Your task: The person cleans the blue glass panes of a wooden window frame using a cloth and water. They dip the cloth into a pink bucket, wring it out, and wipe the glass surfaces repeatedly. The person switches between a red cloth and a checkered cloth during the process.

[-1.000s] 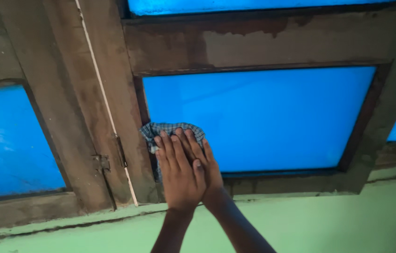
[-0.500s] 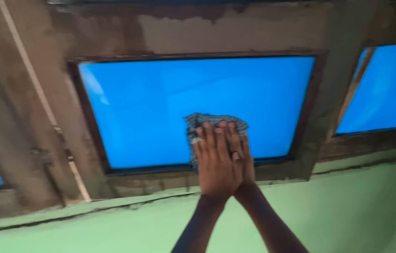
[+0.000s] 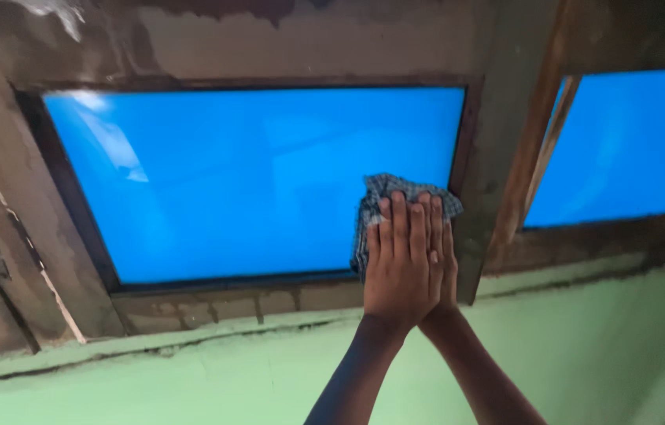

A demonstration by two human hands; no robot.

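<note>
1. Checked cloth (image 3: 379, 193) is pressed flat against the blue pane (image 3: 254, 181), at its lower right corner.
2. It is covered by the left hand (image 3: 399, 264), fingers straight, overlapping the right hand (image 3: 446, 267).

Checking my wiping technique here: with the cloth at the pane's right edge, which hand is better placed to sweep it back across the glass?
Probably the left hand: it lies flat on top, over the right hand, which is mostly covered. Both press the checked cloth against the blue pane.
</note>
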